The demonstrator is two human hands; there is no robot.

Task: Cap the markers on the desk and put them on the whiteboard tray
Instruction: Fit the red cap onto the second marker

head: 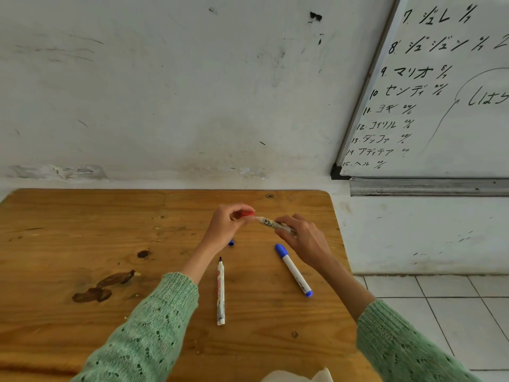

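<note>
My left hand (225, 226) pinches a red cap (247, 214) at the tip of a white marker (275, 224), which my right hand (300, 238) grips by the barrel above the wooden desk (82, 244). An uncapped white marker with a black tip (221, 292) lies on the desk between my forearms. A blue-capped marker (293, 270) lies to its right. A small blue cap (231, 242) peeks out below my left hand. The metal whiteboard tray (427, 187) hangs at the right, beyond the desk.
A whiteboard (440, 92) with black writing hangs above the tray. A scuffed white wall (165, 92) stands behind the desk. Tiled floor (440, 312) shows at the right. Dark stains (102, 288) mark the desk's left part. Something pale (297, 376) sits at the bottom edge.
</note>
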